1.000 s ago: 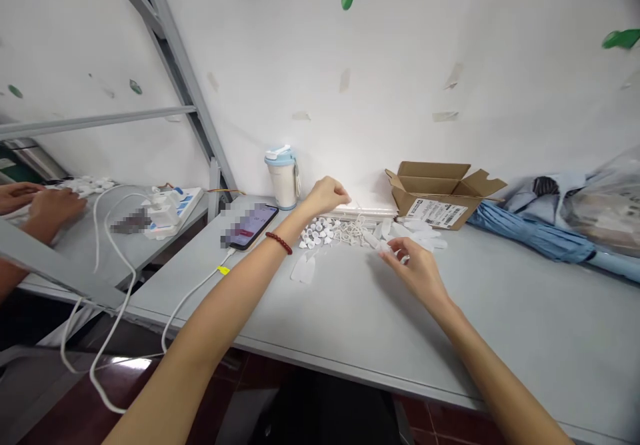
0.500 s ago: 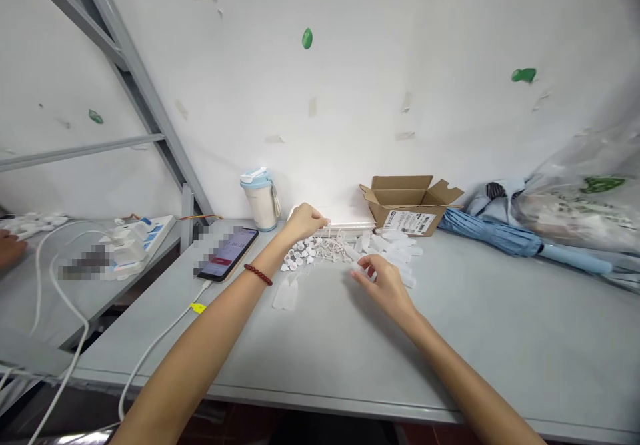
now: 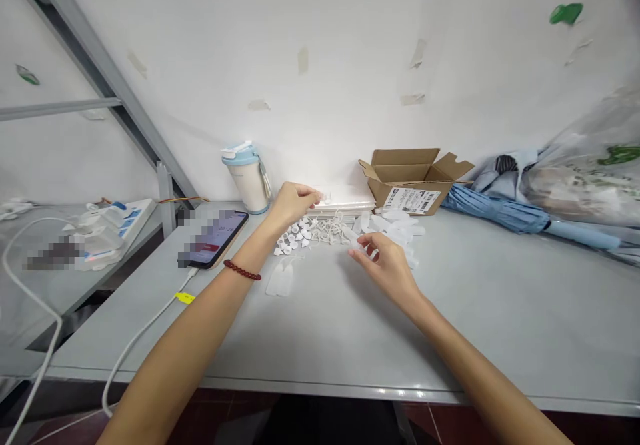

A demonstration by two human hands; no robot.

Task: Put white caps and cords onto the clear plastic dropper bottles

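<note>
My left hand [image 3: 294,204] is closed in a pinch above the front of a white, flat stack [image 3: 345,197]. A small, whitish, see-through piece [image 3: 326,198] shows at its fingertips; its kind is too small to tell. My right hand [image 3: 387,258] pinches a translucent plastic sleeve [image 3: 351,237] between thumb and fingers, close over the table. Between the hands lie white cone-shaped caps [image 3: 287,240] and a tangle of white strings [image 3: 330,232]. More translucent sleeves [image 3: 400,224] are heaped behind my right hand. Two sleeves [image 3: 280,280] lie nearer me, below the caps.
A phone [image 3: 215,240] with a charging cable lies left of my left forearm. At the back stand a blue-lidded cup [image 3: 247,178] and an open cardboard box [image 3: 413,185]. A folded blue umbrella [image 3: 500,210] and a plastic bag [image 3: 590,172] occupy the right. A power strip [image 3: 117,232] is at left.
The view has tilted down, so things appear higher. The small piece at my left fingertips shows more clearly. Another person's hand at the left edge has gone out of view. My right hand barely moves.
</note>
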